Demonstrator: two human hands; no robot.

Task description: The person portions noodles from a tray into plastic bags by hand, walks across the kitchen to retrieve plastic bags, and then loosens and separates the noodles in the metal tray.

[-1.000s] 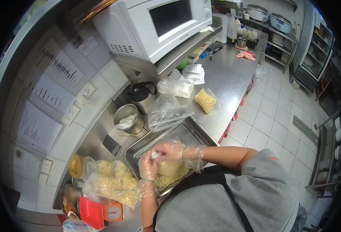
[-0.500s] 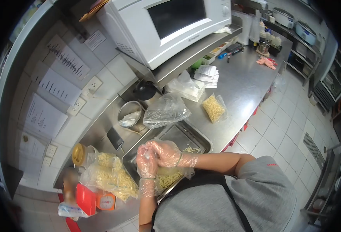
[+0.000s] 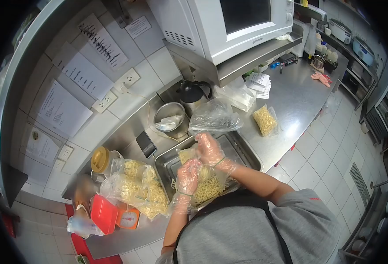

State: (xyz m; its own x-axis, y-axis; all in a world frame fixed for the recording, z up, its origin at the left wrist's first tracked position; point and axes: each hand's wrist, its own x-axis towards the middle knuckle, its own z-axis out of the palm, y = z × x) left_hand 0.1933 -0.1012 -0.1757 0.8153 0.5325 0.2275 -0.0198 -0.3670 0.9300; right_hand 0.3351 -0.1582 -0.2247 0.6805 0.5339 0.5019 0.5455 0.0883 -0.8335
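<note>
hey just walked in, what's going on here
A person in clear plastic gloves is gripping a clear bag of noodles with the left hand and right hand, above a metal tray. Loose noodles lie in the tray, and more bagged noodles sit left of it.

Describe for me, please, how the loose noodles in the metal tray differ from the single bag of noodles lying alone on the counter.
The loose noodles lie unwrapped in the metal tray; the bag of noodles is wrapped in clear plastic on the counter. The loose noodles spread out beside the left hand, while the bag of noodles forms a compact bundle away from it. Both are yellowish strands.
</note>
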